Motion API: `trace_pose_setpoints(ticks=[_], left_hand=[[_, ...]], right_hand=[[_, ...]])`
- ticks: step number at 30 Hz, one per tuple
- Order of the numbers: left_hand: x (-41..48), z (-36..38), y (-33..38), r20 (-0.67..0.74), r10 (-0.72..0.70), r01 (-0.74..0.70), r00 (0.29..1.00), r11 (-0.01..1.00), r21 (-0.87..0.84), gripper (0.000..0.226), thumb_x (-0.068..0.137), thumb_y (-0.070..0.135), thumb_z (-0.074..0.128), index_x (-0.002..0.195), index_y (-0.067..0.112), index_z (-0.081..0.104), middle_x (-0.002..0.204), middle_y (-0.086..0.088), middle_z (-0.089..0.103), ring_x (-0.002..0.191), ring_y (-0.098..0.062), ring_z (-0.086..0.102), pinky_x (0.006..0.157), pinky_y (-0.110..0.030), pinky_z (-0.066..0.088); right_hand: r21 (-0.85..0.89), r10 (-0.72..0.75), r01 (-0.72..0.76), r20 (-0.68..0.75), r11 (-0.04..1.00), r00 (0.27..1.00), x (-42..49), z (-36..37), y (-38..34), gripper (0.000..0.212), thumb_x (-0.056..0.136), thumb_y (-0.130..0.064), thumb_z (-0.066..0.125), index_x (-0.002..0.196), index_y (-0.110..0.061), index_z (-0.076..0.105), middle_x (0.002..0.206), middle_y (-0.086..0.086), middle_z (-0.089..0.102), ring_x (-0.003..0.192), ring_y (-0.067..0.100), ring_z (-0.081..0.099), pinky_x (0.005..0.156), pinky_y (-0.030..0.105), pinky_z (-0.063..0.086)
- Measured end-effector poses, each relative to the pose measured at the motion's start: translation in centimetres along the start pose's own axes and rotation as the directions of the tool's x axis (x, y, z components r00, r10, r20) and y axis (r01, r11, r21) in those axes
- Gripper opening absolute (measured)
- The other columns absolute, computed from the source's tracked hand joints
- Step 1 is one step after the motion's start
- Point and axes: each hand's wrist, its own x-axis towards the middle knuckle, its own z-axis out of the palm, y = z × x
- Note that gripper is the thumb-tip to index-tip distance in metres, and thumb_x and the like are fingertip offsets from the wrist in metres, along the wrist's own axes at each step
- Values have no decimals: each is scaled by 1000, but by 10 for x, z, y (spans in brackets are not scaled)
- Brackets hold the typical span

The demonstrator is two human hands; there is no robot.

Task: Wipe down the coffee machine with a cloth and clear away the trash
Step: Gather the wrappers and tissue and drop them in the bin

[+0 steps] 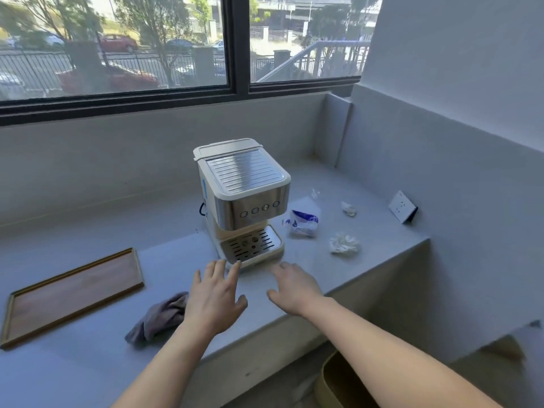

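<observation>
A cream and steel coffee machine stands in the middle of the grey counter. A crumpled grey cloth lies on the counter just left of my left hand. Both hands hover open in front of the machine's drip tray, holding nothing; my right hand is a little to the right. Trash lies right of the machine: a blue and white wrapper, a crumpled white tissue, a smaller paper wad and a clear plastic scrap.
A wooden tray with a raised rim lies on the counter at the left. A white wall socket sits on the right wall. A tan bin stands on the floor below the counter's edge. A window runs behind.
</observation>
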Motion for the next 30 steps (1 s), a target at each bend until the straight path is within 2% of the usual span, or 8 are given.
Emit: trace_pose_setpoints(ticks=[5,10,13,16,20,24,30], left_hand=[[20,-4,52,-16,77,-77,997,997,-21,68,84,52,44,145,23,35,131,-5,47,124,-29,41,103,-46,36],[50,0,108,14,97,-96,995,994,-61,70,87,51,41,150,28,22,143,-2,40,132,-26,38,108,-44,32],[70,5,145,25,97,-95,995,991,-98,65,89,49,43,148,29,24,149,-4,36,134,-27,37,108,-41,33],[90,9,180,29,101,-98,994,990,-101,63,91,46,44,148,26,27,143,-5,42,127,-27,42,103,-37,36],[111,19,218,46,82,-75,996,985,-153,59,92,42,45,147,23,31,133,-4,47,118,-25,47,93,-34,41],[136,30,241,96,83,-63,992,979,-195,56,93,39,46,144,22,34,127,-4,48,115,-25,47,93,-36,43],[188,49,246,178,89,-45,980,971,-235,53,94,40,50,142,25,32,121,-2,47,107,-24,51,81,-40,50]], right_hand=[[34,75,-74,-29,997,997,-13,-17,54,57,91,-39,50,144,-23,38,138,4,47,129,25,41,94,42,47],[53,120,-118,-41,992,992,-23,-33,118,54,91,-37,50,142,-22,40,136,5,50,126,26,45,94,44,47],[54,125,-122,-57,991,991,-23,-45,161,51,90,-37,51,138,-21,45,138,4,51,126,26,47,94,43,48],[40,126,-123,-74,992,989,-19,-56,202,47,88,-35,51,133,-22,50,132,4,56,118,27,54,88,40,50],[55,125,-122,-59,991,990,-6,-66,248,41,87,-31,52,126,-19,56,122,5,61,112,28,58,87,40,52],[69,154,-151,-52,986,987,19,-72,280,40,86,-30,53,124,-19,56,118,4,64,107,27,60,85,42,53],[98,224,-218,-53,971,973,77,-72,305,39,87,-29,52,124,-18,55,118,6,63,108,29,59,86,42,53]])
